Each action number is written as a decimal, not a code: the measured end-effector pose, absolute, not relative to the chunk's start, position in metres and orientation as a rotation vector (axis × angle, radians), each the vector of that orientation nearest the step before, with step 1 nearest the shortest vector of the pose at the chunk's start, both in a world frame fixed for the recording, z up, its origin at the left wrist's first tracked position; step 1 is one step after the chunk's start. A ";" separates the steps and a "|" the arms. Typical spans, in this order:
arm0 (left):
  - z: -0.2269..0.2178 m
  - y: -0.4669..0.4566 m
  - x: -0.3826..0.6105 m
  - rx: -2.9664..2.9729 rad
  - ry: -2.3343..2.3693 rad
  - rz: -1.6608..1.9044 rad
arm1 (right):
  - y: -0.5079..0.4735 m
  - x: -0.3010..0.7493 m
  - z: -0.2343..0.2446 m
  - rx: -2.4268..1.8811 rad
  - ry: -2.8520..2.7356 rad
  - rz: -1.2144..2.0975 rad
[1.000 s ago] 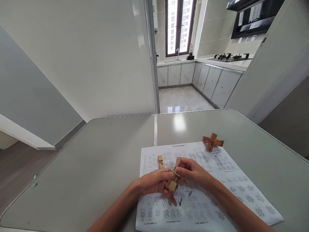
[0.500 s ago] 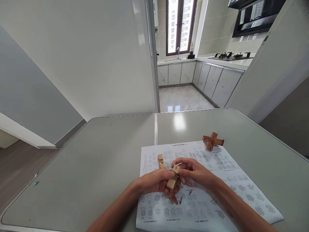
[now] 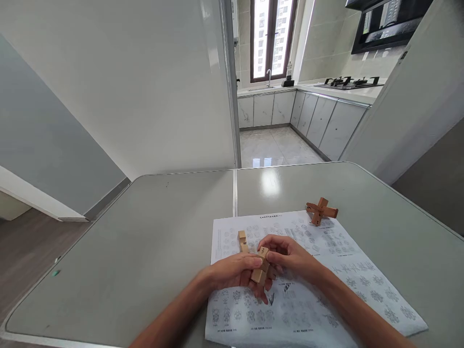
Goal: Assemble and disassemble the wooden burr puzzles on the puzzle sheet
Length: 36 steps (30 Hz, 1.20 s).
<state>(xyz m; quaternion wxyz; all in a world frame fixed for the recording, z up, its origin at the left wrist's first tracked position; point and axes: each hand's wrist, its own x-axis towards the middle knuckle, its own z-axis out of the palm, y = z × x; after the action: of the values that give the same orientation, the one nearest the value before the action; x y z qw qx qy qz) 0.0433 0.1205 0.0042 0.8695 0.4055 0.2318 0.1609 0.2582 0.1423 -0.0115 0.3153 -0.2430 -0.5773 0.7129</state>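
Observation:
Pale wooden puzzle pieces [image 3: 258, 276], notched blocks fitted against each other, are held between both hands above a printed sheet. My left hand [image 3: 237, 269] is closed on them from the left, thumb on top and fingers beneath. The thumb and fingers of my right hand [image 3: 290, 253] pinch the upper right end, where a dark mark shows. Fingers hide part of the pieces, so how they interlock is unclear. Just beyond my left hand another notched wooden piece [image 3: 242, 238] lies on the printed instruction sheet [image 3: 308, 316], its near end covered by the hand.
A darker wooden cross-shaped puzzle [image 3: 321, 211] rests at the sheet's far right corner. The grey table [image 3: 145, 251] has a seam down its middle and a small green bit [image 3: 55, 273] near its left edge. Beyond it are a wall and a kitchen doorway.
The pieces in my hands have turned slightly, and a lower block shows more on the right, by my right fingers. Both hands stay in nearly the same place.

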 end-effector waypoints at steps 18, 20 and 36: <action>-0.011 0.121 0.030 0.741 0.229 0.508 | 0.130 0.243 -0.020 -0.785 -2.128 0.776; -0.010 0.121 0.029 0.695 0.210 0.565 | 0.129 0.242 -0.023 -0.806 -2.227 0.713; -0.003 0.121 0.029 0.609 0.324 0.683 | 0.135 0.243 -0.028 -0.814 -2.056 0.871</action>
<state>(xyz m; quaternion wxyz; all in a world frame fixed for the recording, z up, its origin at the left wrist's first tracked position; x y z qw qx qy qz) 0.0291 0.1215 -0.0032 0.8844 0.2929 0.1559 0.3283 0.2426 0.1350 -0.0281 0.3731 -0.3176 -0.8026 0.3401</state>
